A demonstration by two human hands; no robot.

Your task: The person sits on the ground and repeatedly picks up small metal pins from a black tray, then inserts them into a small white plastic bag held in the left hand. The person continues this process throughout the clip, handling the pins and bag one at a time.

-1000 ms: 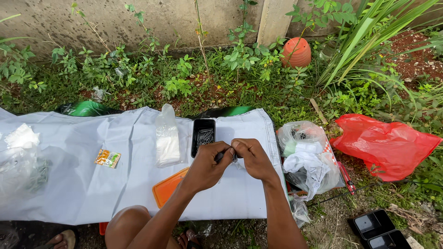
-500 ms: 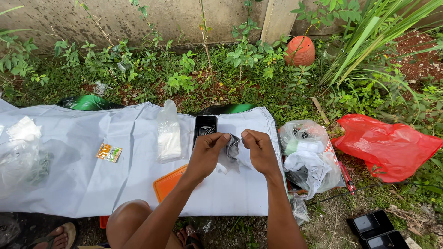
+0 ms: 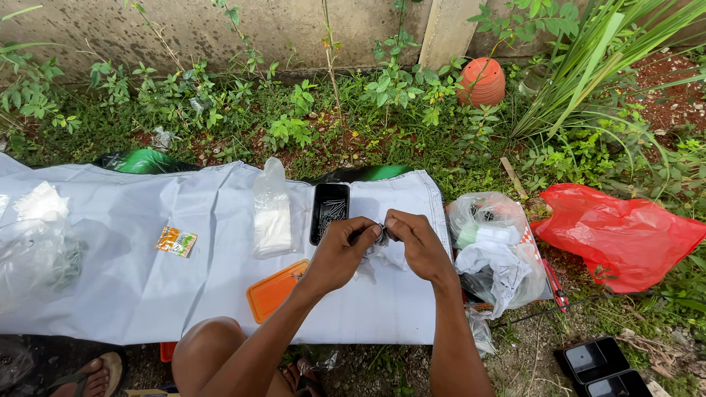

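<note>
Pinching a small clear plastic bag [image 3: 382,246] between both hands — left hand [image 3: 340,254] and right hand [image 3: 421,246] curled tight at its mouth, just in front of the black tray of nails [image 3: 329,212] on the white sheet [image 3: 147,279] — kept close for handy reach.

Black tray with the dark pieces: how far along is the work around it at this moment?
Done: the black tray on the white sheet already holds dark, thin pieces. In hand: left hand and right hand pinch a small clear plastic bag beside it. Left: the bag seems to hold something dark; its contents are unclear. The orange lid lies apart.
</note>
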